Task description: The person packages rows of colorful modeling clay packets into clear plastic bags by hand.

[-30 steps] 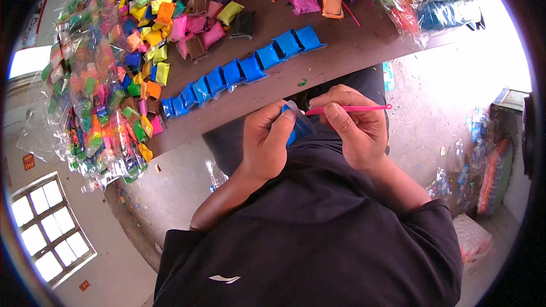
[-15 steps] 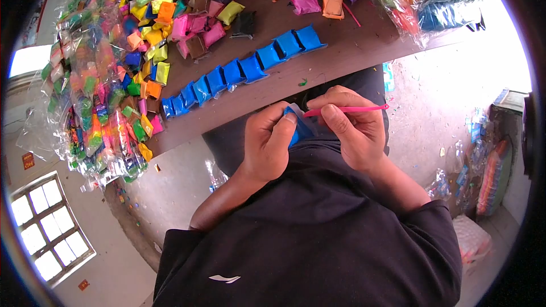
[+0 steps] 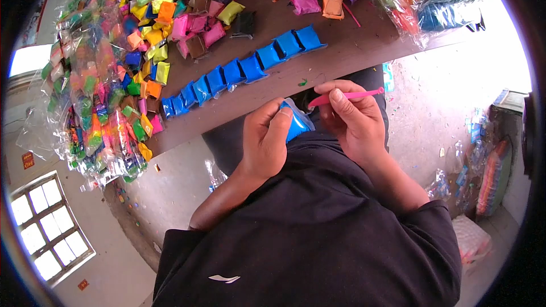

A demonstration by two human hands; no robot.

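Observation:
My left hand (image 3: 267,139) is closed on a small blue packet in clear plastic wrap (image 3: 298,124), held above my lap. Thumb and forefinger pinch its upper left edge. In my right hand (image 3: 355,119) is a thin pink plastic tool (image 3: 354,96), gripped between thumb and fingers. Its broader, pointed end faces the blue packet, with a small gap between them. Beyond my hands, a slanting row of similar blue packets (image 3: 231,73) lies along the near part of the brown table (image 3: 352,45).
Many colourful small packets (image 3: 156,37) are heaped on the table's left and far side. Clear bags of packets (image 3: 94,113) hang over the left edge. Another bag of teal packs (image 3: 449,0) lies far right. Plastic wrappers (image 3: 460,165) litter the floor at right.
The pink tool has pulled away from the blue packet and tilted, its right end rising. The packet has turned in my left hand, showing more of its blue face.

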